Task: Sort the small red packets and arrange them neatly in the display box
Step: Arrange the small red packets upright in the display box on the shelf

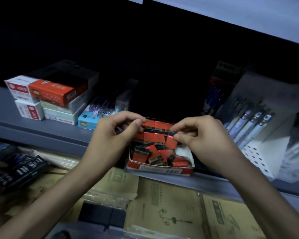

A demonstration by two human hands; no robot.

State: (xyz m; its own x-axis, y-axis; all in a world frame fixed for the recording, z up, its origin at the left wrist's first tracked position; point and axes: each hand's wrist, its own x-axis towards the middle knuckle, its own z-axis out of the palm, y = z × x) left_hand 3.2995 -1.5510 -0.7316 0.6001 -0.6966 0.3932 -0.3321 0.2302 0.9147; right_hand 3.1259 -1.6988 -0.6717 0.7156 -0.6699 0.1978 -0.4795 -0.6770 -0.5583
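Left hand (117,130) and right hand (202,135) are pinching opposite ends of a red packets (155,125) row running left-right in the display box (159,169) on the shelf (41,131); loose packets (154,156) are lying jumbled nearer, below the fingers (136,125)

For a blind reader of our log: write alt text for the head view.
The left hand and right hand pinch the ends of a row of red packets at the back of a red display box on a shop shelf. Loose packets lie jumbled at its front; stacked boxes stand to the left, pens to the right.
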